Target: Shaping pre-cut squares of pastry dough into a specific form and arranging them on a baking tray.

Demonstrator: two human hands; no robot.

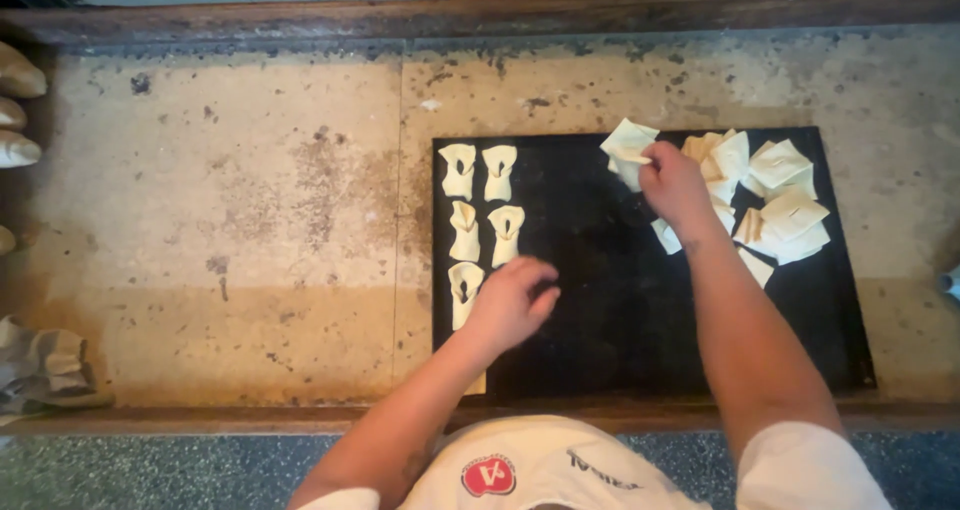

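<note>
A black baking tray (600,300) lies on a worn, stained worktop. Several folded dough pieces (480,205) stand in two columns on its left side. A loose pile of flat dough squares (785,200) lies at its upper right. My right hand (672,182) pinches one dough square (627,150) lifted off the pile's left edge. My left hand (512,300) hovers over the tray just right of the lowest folded piece (462,288), fingers loosely curled, holding nothing that I can see.
The worktop (230,220) has a dark wooden rim at the back and front. Pale dough loaves (15,110) line the far left edge. A crumpled grey cloth (45,365) lies at the lower left.
</note>
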